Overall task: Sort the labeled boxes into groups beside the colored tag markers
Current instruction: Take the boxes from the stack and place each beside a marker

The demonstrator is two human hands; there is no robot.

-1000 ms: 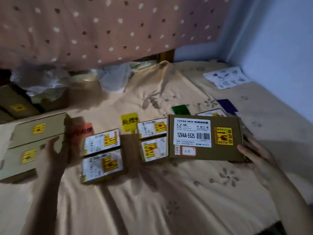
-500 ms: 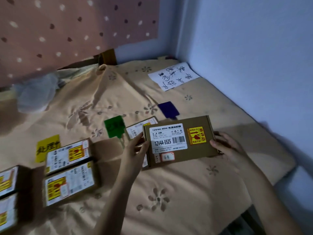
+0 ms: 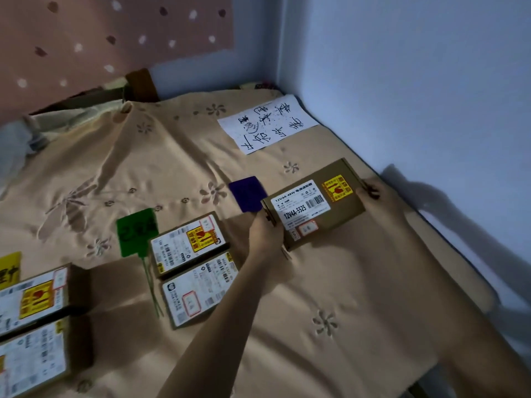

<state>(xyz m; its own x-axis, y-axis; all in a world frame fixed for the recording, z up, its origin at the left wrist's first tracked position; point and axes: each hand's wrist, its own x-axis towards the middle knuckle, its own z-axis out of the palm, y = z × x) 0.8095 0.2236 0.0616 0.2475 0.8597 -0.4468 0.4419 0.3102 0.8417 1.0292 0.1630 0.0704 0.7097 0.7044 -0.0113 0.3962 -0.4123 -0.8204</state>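
Note:
A flat brown box with a white 12V4A-5525 label and a yellow sticker sits low over the bed, just right of the blue tag. My left hand grips its near-left end and my right hand holds its far-right end. Two smaller labeled boxes lie to the right of the green tag. Two more boxes lie at the left edge near the yellow tag.
A white sheet with handwriting lies at the back of the tan bedsheet. The blue wall runs along the right side, and the bed's edge drops off at lower right. A dotted pink curtain hangs behind.
The brown box has travelled right and away, from beside the green tag to beside the blue tag. Both hands moved with it, and my view swung right.

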